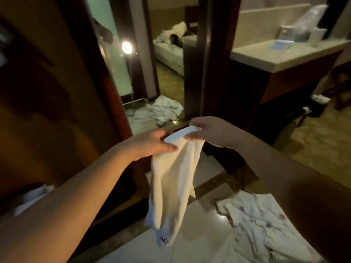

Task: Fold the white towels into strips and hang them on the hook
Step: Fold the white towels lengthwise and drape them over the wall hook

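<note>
Two bare hands hold a white towel (pixel 173 179) by its top edge in a dim, warmly lit room. The left hand (pixel 152 143) pinches one end of the bunched hem between thumb and fingers; the right hand (pixel 209 131) grips the other end, fingers curled over the fabric. Both hands sit close together, and the towel hangs down between them in a long, loosely gathered length — a small dark blue emblem (pixel 164 240) shows near its lower tip, which dangles above the pale tiled floor (pixel 199 234).

More white towels (pixel 266 230) lie crumpled on the floor at lower right, some printed with small red and blue marks. Another heap of white linen (pixel 161 110) lies on the floor farther back, beside a dark wooden door frame (pixel 204 59). To the left stands a broad brown wooden panel (pixel 47 92), with a scrap of white cloth (pixel 32 198) showing just past the left forearm.

Beyond the frame, a floor lamp (pixel 126 47) glows brightly, and a bed (pixel 169 52) with rumpled white bedding sits in the far room — a dark shape lies on it, too blurred to identify. At upper right, a table (pixel 275 57) with a pale top carries clear plastic-wrapped items (pixel 305 25) and a white box, all blurred.
</note>
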